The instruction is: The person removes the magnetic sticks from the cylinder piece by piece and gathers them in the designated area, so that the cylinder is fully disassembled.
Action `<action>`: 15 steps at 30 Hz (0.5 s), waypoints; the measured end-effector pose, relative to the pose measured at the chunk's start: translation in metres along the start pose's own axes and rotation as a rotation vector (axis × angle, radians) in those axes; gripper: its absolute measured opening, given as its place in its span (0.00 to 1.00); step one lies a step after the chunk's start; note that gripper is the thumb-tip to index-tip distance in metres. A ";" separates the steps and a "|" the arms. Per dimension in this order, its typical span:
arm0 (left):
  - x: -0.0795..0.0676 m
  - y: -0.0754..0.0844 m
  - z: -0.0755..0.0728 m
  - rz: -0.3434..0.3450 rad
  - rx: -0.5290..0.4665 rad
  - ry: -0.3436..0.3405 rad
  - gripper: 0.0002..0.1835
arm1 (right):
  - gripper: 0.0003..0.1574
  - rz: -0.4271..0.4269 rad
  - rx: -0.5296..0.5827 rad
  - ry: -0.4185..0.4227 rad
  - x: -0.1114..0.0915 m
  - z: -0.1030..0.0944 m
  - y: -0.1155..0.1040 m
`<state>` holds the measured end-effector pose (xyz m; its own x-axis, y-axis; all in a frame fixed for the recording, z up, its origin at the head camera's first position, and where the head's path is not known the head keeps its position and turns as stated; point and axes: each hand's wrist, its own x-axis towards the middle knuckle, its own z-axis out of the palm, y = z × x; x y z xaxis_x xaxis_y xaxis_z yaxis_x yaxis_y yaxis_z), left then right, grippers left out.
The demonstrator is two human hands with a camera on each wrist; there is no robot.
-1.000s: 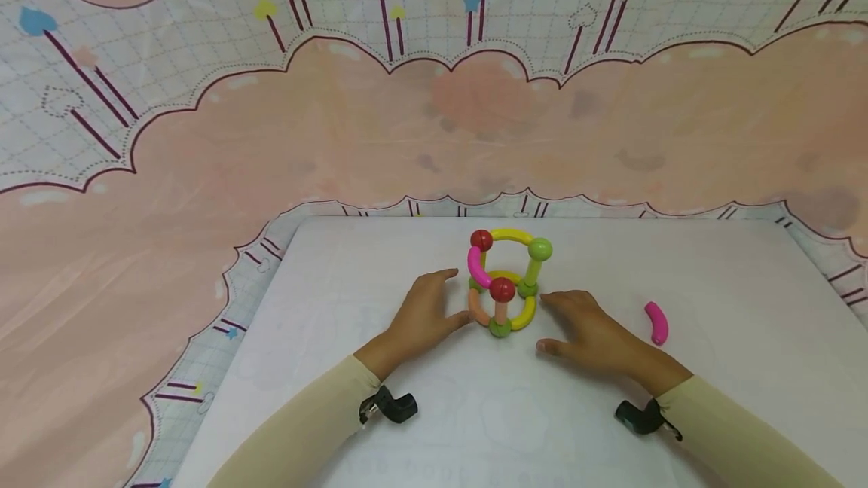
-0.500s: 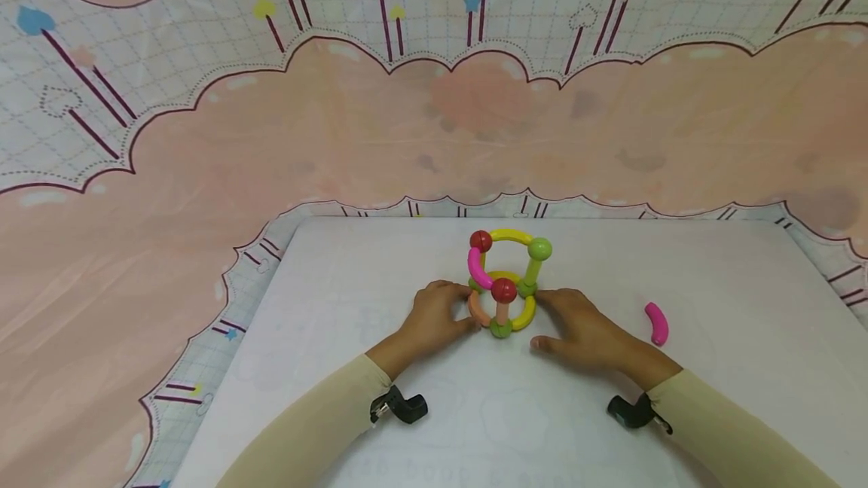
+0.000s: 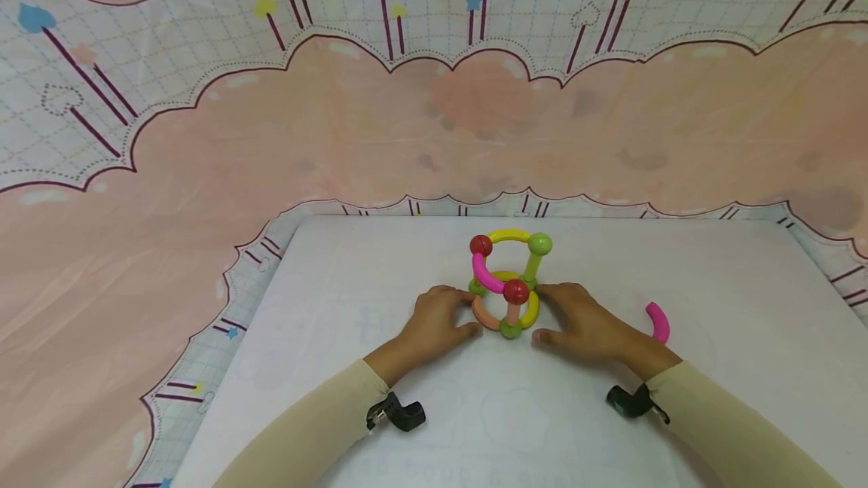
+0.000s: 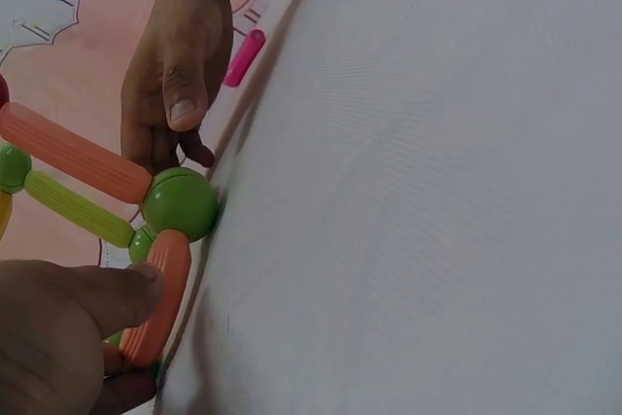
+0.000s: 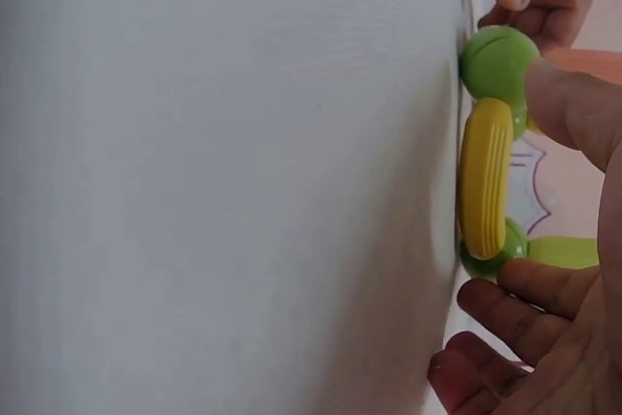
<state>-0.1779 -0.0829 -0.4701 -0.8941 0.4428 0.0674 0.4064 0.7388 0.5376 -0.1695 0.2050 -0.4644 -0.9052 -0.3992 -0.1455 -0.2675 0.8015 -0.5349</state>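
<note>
A toy frame of balls and rods stands on the white table, its lower ring joined by green balls (image 3: pixel 511 328). Above, a pink curved rod (image 3: pixel 485 274) links two red balls (image 3: pixel 516 291), and a yellow rod (image 3: pixel 510 235) runs to a light green ball (image 3: pixel 539 244). My left hand (image 3: pixel 437 324) holds the lower orange curved rod (image 4: pixel 165 303), thumb on its near side, fingers behind. On the other side, my right hand (image 3: pixel 586 322) has its fingers loosely bent, fingertips right at the rear green ball (image 5: pixel 496 255). Its thumb overlaps the front ball in the right wrist view.
A loose pink curved rod (image 3: pixel 657 320) lies on the table (image 3: pixel 746 307) beyond my right wrist, partly hidden by it. Black wrist cameras (image 3: pixel 631 401) hang under both sleeves. A patterned peach and white cloth (image 3: pixel 407 126) hangs behind the table.
Both hands have come closer to the toy frame, the left thumb and fingers reaching its lower ring. The frame has turned slightly, its front red and green balls shifting right.
</note>
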 end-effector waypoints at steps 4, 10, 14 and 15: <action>-0.003 0.001 -0.002 0.010 -0.001 0.022 0.24 | 0.54 -0.009 -0.008 0.026 -0.001 -0.003 -0.003; -0.007 0.013 -0.014 0.021 -0.100 0.118 0.21 | 0.39 -0.010 0.055 0.152 -0.011 -0.013 -0.016; -0.008 0.024 -0.022 0.029 -0.244 0.179 0.20 | 0.32 -0.110 0.111 0.232 -0.018 -0.020 -0.030; -0.009 0.027 -0.023 0.039 -0.281 0.198 0.20 | 0.32 -0.142 0.124 0.256 -0.020 -0.022 -0.034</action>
<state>-0.1631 -0.0789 -0.4374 -0.9091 0.3405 0.2400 0.3984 0.5421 0.7398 -0.1500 0.1956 -0.4257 -0.9196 -0.3658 0.1435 -0.3692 0.6792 -0.6343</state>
